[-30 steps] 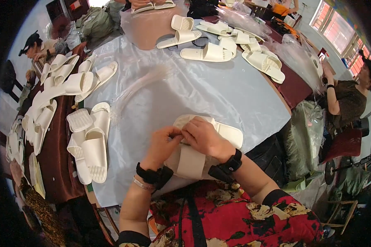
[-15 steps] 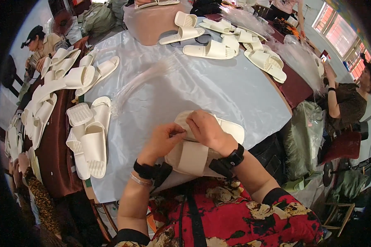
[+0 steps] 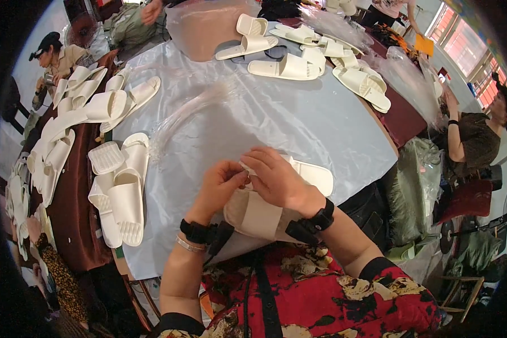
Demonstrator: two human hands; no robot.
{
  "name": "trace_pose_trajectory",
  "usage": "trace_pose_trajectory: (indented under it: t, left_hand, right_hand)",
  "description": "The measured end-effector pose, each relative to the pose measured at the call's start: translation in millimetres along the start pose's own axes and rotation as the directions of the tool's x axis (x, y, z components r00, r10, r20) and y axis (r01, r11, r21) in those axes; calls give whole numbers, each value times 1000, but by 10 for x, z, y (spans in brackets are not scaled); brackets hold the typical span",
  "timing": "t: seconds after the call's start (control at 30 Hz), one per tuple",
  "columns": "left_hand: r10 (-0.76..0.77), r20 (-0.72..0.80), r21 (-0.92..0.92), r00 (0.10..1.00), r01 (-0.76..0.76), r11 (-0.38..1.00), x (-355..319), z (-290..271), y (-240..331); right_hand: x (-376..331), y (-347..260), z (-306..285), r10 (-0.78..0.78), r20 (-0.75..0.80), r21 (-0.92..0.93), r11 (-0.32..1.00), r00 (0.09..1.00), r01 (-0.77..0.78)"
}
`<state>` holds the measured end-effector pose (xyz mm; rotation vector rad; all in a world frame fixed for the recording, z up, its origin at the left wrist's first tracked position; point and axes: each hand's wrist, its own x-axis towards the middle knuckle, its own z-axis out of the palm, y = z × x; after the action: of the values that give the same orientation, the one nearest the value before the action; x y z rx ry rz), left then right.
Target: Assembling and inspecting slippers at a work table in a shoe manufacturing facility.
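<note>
Two cream slide slippers lie side by side at the table's near edge, in front of my body. The near slipper point(image 3: 263, 217) has its wide strap facing up; the far slipper point(image 3: 315, 177) is mostly covered by my right hand. Over the slippers' left ends, my left hand point(image 3: 219, 183) is closed with thumb and forefinger pinched. My right hand point(image 3: 279, 180) bends over from the right, its fingertips meeting those of the left. Whatever sits between the fingertips is too small and hidden to name. Both wrists wear black bands.
Clear plastic strands point(image 3: 191, 110) lie across the pale blue table cover point(image 3: 321, 124). More cream slippers point(image 3: 127, 197) rest at the left, with others point(image 3: 287, 67) along the far edge. A co-worker point(image 3: 476, 135) sits at the right; another point(image 3: 56, 62) is at the far left.
My right hand has shifted slightly left and its fingers have stretched forward to meet my left fingertips. Across the table, another person's hand has moved left, away from a slipper.
</note>
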<state>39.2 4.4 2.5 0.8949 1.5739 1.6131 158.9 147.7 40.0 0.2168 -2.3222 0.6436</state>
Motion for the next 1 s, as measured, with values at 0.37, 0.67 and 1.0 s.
trace_pose_trajectory:
  t: [0.37, 0.67, 1.0]
  left_hand:
    - [-38, -13, -173, 999, 35, 984, -59, -41, -53]
    - [-101, -214, 63, 971, 117, 991, -39, -39, -115]
    - [-210, -351, -441, 912, 37, 897, -127, -320, 152]
  right_hand:
    - [-63, 43, 60, -7, 110, 27, 1000, 994, 4]
    - [-141, 56, -157, -40, 13, -62, 997, 999, 40]
    - [-604, -156, -559, 180, 280, -103, 982, 943, -157]
